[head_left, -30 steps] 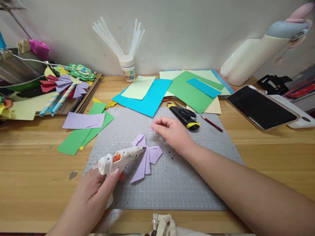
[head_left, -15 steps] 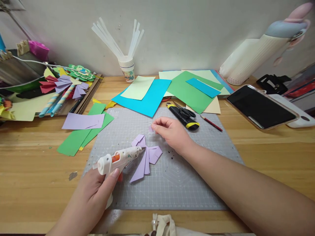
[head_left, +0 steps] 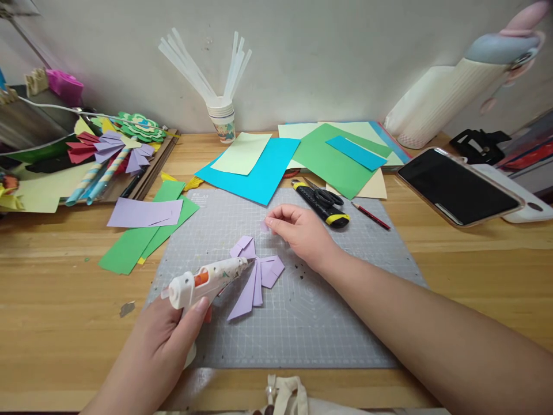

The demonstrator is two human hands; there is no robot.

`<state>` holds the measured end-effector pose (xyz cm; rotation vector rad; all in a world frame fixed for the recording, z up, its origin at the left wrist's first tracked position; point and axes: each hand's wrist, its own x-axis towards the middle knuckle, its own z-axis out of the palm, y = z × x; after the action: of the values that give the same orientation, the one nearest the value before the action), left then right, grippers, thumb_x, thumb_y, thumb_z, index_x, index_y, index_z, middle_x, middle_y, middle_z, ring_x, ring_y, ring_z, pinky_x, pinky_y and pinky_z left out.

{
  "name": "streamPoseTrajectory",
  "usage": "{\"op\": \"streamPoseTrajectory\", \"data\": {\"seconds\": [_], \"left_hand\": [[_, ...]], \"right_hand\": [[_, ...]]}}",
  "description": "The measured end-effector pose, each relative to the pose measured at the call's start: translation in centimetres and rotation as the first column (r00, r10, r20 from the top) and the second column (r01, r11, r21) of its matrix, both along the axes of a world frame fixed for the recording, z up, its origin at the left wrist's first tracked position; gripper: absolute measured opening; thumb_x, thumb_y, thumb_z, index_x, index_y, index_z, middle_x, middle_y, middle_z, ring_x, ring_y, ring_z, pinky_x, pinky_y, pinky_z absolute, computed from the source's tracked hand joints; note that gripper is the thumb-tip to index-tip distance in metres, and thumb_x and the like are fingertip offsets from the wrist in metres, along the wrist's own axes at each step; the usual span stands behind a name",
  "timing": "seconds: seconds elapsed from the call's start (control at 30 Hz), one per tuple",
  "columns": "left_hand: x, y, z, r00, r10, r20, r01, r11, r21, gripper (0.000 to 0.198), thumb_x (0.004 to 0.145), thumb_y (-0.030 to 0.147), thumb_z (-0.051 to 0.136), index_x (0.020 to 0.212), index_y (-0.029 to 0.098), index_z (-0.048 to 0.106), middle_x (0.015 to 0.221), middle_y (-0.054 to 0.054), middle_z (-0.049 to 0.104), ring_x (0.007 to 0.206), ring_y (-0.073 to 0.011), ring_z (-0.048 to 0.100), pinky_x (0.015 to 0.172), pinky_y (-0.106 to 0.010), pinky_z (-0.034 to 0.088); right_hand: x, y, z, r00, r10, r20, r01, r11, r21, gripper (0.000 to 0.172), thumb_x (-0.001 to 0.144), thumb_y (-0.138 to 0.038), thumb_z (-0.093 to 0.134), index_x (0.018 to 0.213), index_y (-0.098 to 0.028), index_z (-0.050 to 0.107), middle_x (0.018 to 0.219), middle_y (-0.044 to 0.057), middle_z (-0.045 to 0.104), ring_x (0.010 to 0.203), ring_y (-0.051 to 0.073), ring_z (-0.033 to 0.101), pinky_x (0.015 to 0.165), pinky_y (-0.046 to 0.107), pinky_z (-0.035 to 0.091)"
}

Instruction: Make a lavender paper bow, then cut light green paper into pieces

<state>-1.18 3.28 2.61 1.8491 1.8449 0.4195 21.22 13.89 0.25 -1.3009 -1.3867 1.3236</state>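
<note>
My left hand (head_left: 179,328) is wrapped round the handle of a white hot glue gun (head_left: 211,278) with an orange part showing in its body. The gun's nozzle points right and meets the middle of a purple folded-paper bow (head_left: 250,291), which lies flat on the grey cutting mat (head_left: 341,323). I cannot tell whether the nozzle touches the paper. Just above the bow, my right hand (head_left: 298,233) pinches a small purple paper piece (head_left: 264,226) between thumb and forefinger. The fingers cover part of that piece.
Green strips (head_left: 129,251) and a purple strip (head_left: 144,213) lie left of the mat. A utility knife (head_left: 322,204), scissors (head_left: 326,196) and a pencil (head_left: 371,216) rest at its upper right. Behind are coloured sheets (head_left: 268,178) and a cup of straws (head_left: 224,127); a phone (head_left: 460,187) is at right.
Almost nothing differs. The whole view has shifted very slightly; both hands, the glue gun and the bow keep their places relative to each other.
</note>
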Motion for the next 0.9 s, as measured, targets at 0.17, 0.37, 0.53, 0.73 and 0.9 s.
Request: {"op": "streamPoseTrajectory", "data": {"seconds": [0.17,0.37,0.53,0.73,0.9], "left_hand": [[-0.11,-0.14,-0.08,1.0,-0.016,-0.013,0.016,1.0,0.015,0.059,0.085,0.064,0.031,0.057,0.022,0.061,0.049,0.0,0.054,0.046,-0.0168,0.051,0.045,-0.026,0.038],[-0.12,-0.11,-0.08,0.999,-0.029,-0.022,0.029,0.999,0.022,0.057,0.087,0.06,0.032,0.056,0.022,0.06,0.052,0.0,0.056,0.05,-0.0173,0.052,0.047,-0.027,0.04],[-0.29,-0.09,-0.01,0.993,-0.072,0.092,0.067,0.996,0.055,0.045,0.089,0.054,0.039,0.074,0.025,0.069,0.078,-0.001,0.071,0.07,-0.0195,0.064,0.061,-0.027,0.05],[-0.34,-0.17,0.03,0.992,-0.059,0.116,0.052,0.996,0.066,0.039,0.089,0.051,0.043,0.095,0.025,0.071,0.097,-0.002,0.073,0.088,-0.0217,0.066,0.073,-0.027,0.053],[-0.35,0.0,0.36,0.991,-0.041,0.124,0.034,0.998,0.059,0.042,0.087,0.054,0.043,0.085,0.026,0.074,0.078,0.0,0.072,0.072,-0.0209,0.066,0.065,-0.027,0.054]], "right_hand": [[0.0,0.01,0.0,1.0,-0.001,-0.001,0.001,1.0,0.001,0.014,0.074,-0.033,0.06,0.071,-0.019,0.06,0.065,-0.004,0.054,0.056,0.01,0.041,0.055,0.027,0.032],[-0.07,0.07,0.03,1.0,-0.001,-0.002,0.001,1.0,-0.001,0.015,0.074,-0.033,0.06,0.071,-0.018,0.06,0.065,-0.004,0.054,0.055,0.01,0.04,0.054,0.027,0.031],[-0.04,0.11,0.01,1.0,0.001,0.002,-0.001,1.0,0.0,0.015,0.075,-0.033,0.06,0.072,-0.018,0.061,0.065,-0.004,0.054,0.054,0.009,0.039,0.053,0.026,0.031],[0.06,0.02,0.05,1.0,-0.002,0.012,0.002,1.0,0.002,0.016,0.075,-0.034,0.06,0.072,-0.018,0.061,0.065,-0.003,0.055,0.055,0.01,0.04,0.054,0.027,0.032],[0.04,0.03,0.11,1.0,0.0,0.012,0.0,1.0,-0.001,0.015,0.074,-0.034,0.06,0.072,-0.019,0.061,0.065,-0.003,0.055,0.054,0.01,0.04,0.054,0.027,0.033]]}}
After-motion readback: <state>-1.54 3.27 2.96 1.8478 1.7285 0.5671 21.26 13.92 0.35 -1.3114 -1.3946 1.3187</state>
